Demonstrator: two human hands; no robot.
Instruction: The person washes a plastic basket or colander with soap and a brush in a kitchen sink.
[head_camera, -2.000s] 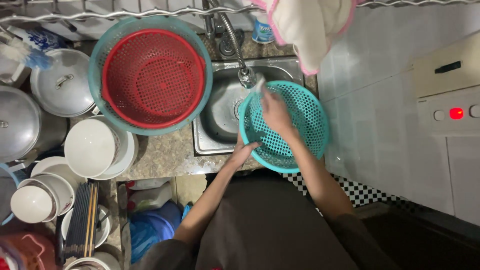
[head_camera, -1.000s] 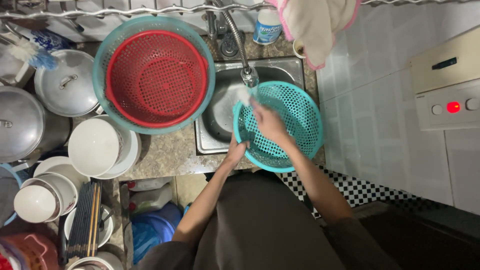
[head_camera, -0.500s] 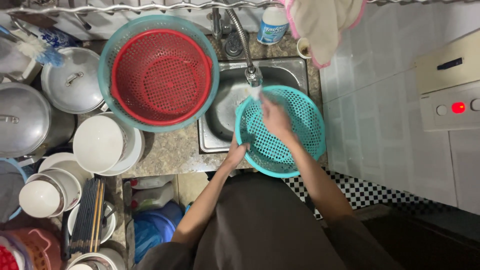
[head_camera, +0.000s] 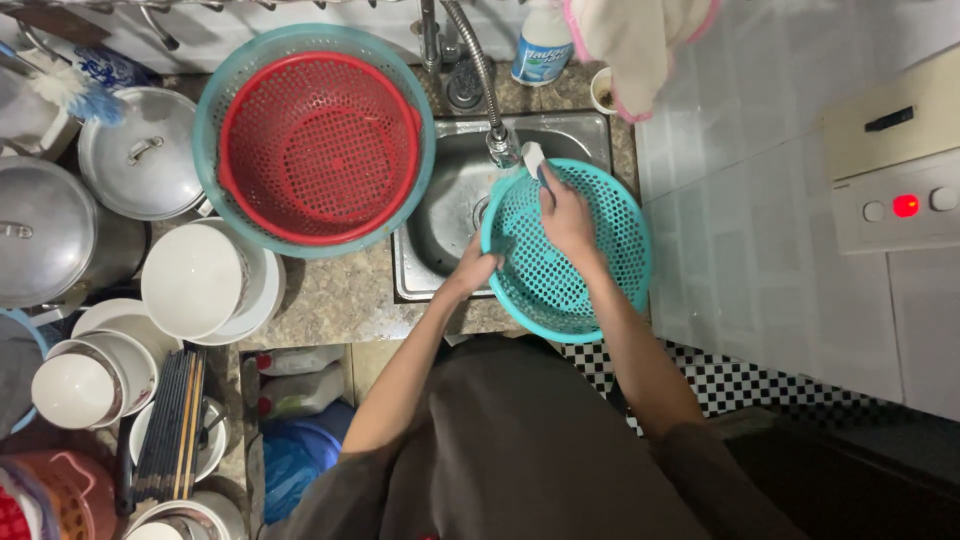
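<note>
Both hands are closed on their work: the left hand (head_camera: 470, 272) grips the near-left rim of the teal colander (head_camera: 590, 265), fingers curled over the edge, while the right hand (head_camera: 565, 215) is wrapped around a small pale scrubber (head_camera: 533, 160) pressed inside the bowl near its far rim. How much of the scrubber the fingers cover I cannot tell.

The colander hangs tilted over the right side of the sink (head_camera: 450, 215), partly past the counter edge, just under the tap (head_camera: 500, 140).

To do this well, the rim hand should hold firm so the bowl does not swing under the rubbing, and turn it bit by bit so every row of holes meets the scrubber. Short strokes along the holes probably clean better than wide ones. Keeping the bowl over the basin lets water fall in, not on the counter (head_camera: 340, 295).

Left of the sink sit stacked white bowls (head_camera: 195, 280), then a red colander (head_camera: 315, 150) nested in a larger teal one, and a bottle (head_camera: 545, 45) behind the tap.
</note>
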